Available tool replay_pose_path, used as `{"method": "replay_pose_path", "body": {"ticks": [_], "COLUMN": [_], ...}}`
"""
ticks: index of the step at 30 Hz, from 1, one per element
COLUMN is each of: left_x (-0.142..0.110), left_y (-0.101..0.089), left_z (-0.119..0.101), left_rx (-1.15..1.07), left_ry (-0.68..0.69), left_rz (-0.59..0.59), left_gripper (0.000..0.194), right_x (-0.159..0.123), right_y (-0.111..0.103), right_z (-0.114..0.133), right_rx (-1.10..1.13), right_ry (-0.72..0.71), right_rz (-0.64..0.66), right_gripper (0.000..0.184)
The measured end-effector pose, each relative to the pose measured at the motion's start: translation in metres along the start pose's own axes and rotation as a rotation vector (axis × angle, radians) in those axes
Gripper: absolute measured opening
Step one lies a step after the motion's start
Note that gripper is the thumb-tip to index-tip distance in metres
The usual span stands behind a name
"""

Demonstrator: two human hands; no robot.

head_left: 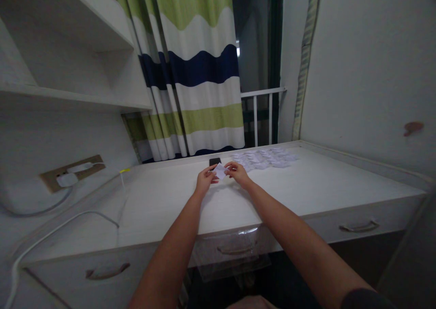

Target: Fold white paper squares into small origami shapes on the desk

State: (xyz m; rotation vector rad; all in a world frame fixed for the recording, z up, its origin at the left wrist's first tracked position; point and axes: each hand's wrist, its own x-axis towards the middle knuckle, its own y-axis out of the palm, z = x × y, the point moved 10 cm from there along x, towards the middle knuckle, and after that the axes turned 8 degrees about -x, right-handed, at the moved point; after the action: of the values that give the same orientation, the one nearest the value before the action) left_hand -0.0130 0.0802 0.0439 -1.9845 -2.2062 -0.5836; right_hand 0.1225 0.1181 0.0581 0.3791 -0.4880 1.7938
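White paper (220, 171), one small piece, was held just above the counter (163, 204) between the fingertips of both hands. The left hand (205, 180) reached in from the near left and the right hand (238, 172) from the near right. The two stood close together but not touching, each pinching one side of the piece, with the forearms stretched out over the counter. The paper was toward the far edge, about midway along the counter. Just beyond it lay a black phone (214, 162), flat on the counter and partly hidden behind the paper and the left hand's fingers. To the right of the phone, along the far edge, white slips (264, 158) lay spread in a loose, overlapping layer, too small to count. Behind them hung a green, navy and white striped curtain (194, 68), with a white railing (262, 104) at its right. On the left, a white shelf (68, 41) stood above the counter, and a white cable (51, 233) ran along the left side near a socket plate (73, 172) on the wall. Drawers (359, 220) lined the near edge, and a clear plastic sheet (231, 250) hung over the middle one.
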Motion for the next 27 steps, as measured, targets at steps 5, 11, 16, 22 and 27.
{"method": "replay_pose_path", "body": {"ticks": [5, 11, 16, 22, 27], "left_x": [-0.0007, 0.0001, 0.0003, -0.0015, -0.0026], "left_y": [-0.0002, -0.0034, -0.0068, -0.0042, 0.0000], "left_z": [-0.0007, 0.0024, 0.0009, -0.0013, 0.0010], "left_rx": [-0.024, -0.060, -0.072, -0.079, -0.066], "left_ry": [-0.003, -0.034, -0.025, -0.017, -0.037], "left_rz": [-0.012, -0.047, -0.066, -0.034, 0.000], "left_gripper": [0.032, 0.018, 0.018, 0.032, 0.032], "right_x": [0.0011, -0.0008, -0.0042, -0.0010, 0.0004], "right_y": [-0.0002, -0.0007, 0.0031, 0.0050, 0.0016], "right_z": [-0.0038, -0.0040, -0.0013, -0.0091, -0.0102], "right_rx": [-0.026, -0.010, 0.083, 0.158, 0.155], "right_ry": [0.024, 0.049, 0.054, 0.096, 0.094], "right_rz": [-0.004, -0.009, 0.051, 0.061, 0.029], "right_gripper": [0.009, 0.009, 0.020, 0.018, 0.015]}}
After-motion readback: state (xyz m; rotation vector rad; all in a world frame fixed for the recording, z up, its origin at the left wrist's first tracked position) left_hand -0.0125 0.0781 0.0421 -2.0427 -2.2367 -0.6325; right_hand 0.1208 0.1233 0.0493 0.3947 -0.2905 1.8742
